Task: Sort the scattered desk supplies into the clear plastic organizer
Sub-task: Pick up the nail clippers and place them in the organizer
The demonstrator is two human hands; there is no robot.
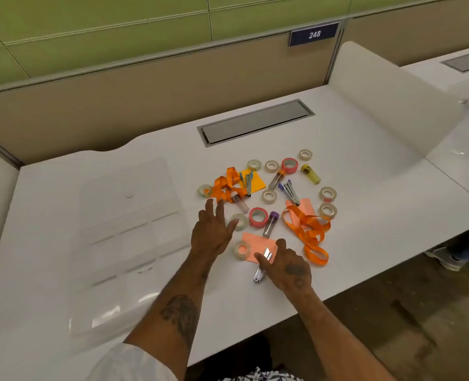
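Observation:
The clear plastic organizer [128,229] lies on the left of the white desk [365,171]. Scattered supplies fill the middle: several clear tape rolls [327,193], two pink tape rolls [258,216], orange ribbons [310,232], small staplers [292,191], capped tubes [270,223] and sticky notes [251,240]. My left hand [214,232] hovers flat with fingers straight, beside a clear tape roll [240,221]. My right hand [285,264] reaches over a pink note, its thumb and forefinger on either side of a silver stapler [260,272]; no firm grip shows.
A grey cable hatch [255,122] is set into the desk behind the supplies. A frosted divider [387,105] stands at the right. The desk's front edge runs diagonally under my forearms. Someone's shoe [442,258] is on the floor at the right.

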